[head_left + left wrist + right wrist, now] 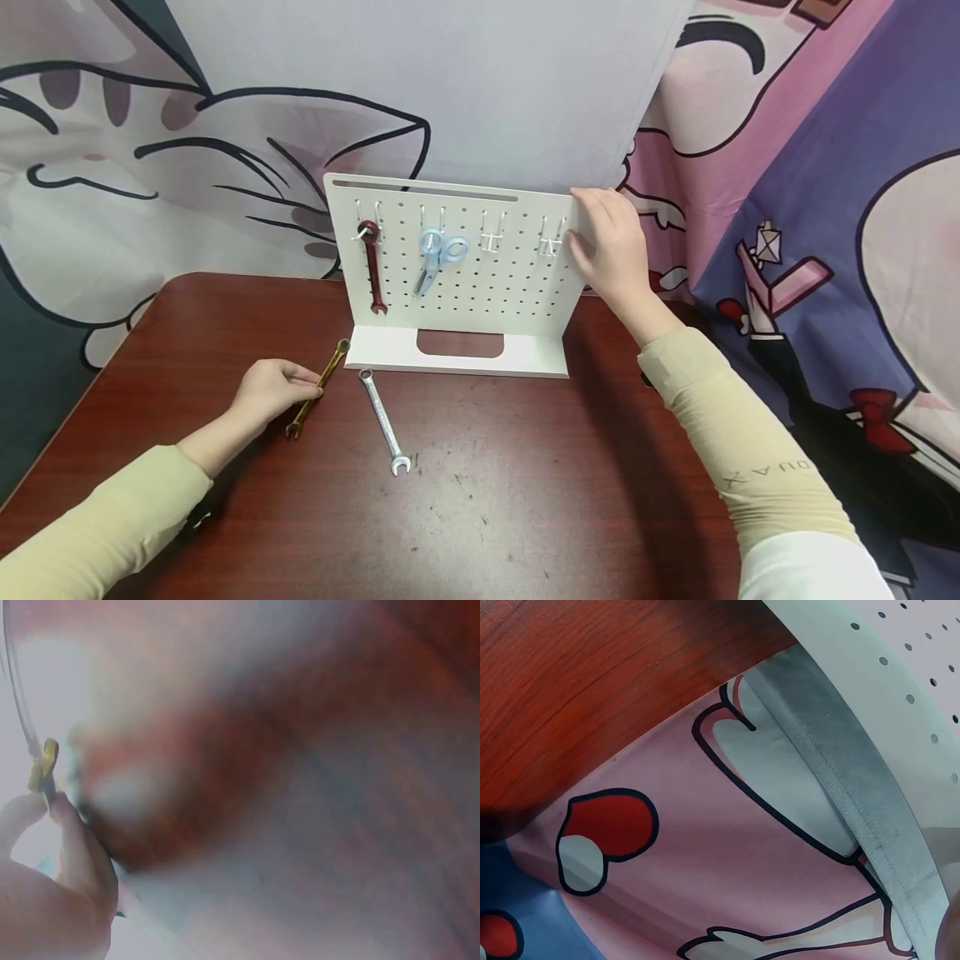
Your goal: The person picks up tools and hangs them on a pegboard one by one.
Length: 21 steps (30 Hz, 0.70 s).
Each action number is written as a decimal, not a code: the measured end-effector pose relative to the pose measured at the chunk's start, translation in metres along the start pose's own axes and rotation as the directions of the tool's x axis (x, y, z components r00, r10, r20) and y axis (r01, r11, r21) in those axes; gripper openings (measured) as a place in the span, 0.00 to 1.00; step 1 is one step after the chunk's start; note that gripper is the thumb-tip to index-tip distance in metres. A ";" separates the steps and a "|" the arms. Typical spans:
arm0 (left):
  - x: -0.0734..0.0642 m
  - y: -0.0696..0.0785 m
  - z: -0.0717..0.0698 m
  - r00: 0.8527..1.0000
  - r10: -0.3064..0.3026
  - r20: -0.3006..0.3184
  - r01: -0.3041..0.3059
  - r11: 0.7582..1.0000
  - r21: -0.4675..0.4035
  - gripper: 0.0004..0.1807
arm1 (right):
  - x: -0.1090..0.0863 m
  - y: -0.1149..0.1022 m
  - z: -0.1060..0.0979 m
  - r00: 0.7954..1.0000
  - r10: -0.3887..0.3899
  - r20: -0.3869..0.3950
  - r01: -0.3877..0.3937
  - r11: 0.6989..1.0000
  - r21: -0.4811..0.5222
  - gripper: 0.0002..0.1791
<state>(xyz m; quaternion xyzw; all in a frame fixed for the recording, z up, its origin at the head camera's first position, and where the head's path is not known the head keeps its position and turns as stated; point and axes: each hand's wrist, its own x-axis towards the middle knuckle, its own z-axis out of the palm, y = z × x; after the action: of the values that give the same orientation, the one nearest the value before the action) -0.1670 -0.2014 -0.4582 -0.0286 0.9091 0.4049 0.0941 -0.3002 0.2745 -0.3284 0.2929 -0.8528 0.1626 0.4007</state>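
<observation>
The left grip [272, 391] pinches one gold wrench [331, 367] of three; the right grip [613, 243] holds one pegboard [480, 292].

Head view looks forward-down; wrist views sit closer; head and right share the pegboard [474, 282]

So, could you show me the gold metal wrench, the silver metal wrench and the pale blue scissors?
Gold metal wrench [333, 363], head view: upper half of the shaft.
Silver metal wrench [383, 419], head view: middle of the shaft.
Pale blue scissors [432, 261], head view: where handles and blades meet.
</observation>
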 end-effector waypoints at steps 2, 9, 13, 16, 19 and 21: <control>0.002 -0.002 -0.004 0.999 -0.023 0.037 0.025 0.999 -0.045 0.17 | 0.000 0.000 0.000 1.000 -0.003 -0.007 0.003 1.000 0.001 0.27; 0.003 -0.011 -0.009 0.997 -0.063 0.036 0.068 0.985 -0.160 0.22 | 0.000 0.000 0.000 1.000 -0.015 -0.007 0.015 1.000 0.004 0.27; 0.001 -0.005 -0.005 1.000 0.002 -0.020 -0.005 0.982 -0.188 0.21 | -0.001 0.000 0.001 1.000 -0.007 -0.009 0.007 1.000 0.007 0.27; 0.000 0.005 0.000 0.998 0.039 -0.046 -0.049 0.972 -0.230 0.21 | -0.001 0.000 0.001 1.000 0.002 -0.015 -0.002 1.000 0.017 0.28; -0.001 0.016 0.005 0.997 0.060 -0.052 -0.072 0.957 -0.280 0.21 | 0.000 0.001 0.001 1.000 0.004 -0.019 -0.004 1.000 0.021 0.28; -0.001 0.022 0.008 0.997 0.068 -0.045 -0.079 0.946 -0.315 0.21 | 0.000 0.001 0.002 1.000 0.003 -0.015 -0.002 1.000 0.019 0.27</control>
<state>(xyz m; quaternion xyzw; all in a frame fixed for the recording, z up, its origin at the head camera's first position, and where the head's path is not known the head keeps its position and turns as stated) -0.1674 -0.1808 -0.4467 -0.0160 0.8342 0.5482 0.0581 -0.3017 0.2744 -0.3295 0.2943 -0.8485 0.1732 0.4043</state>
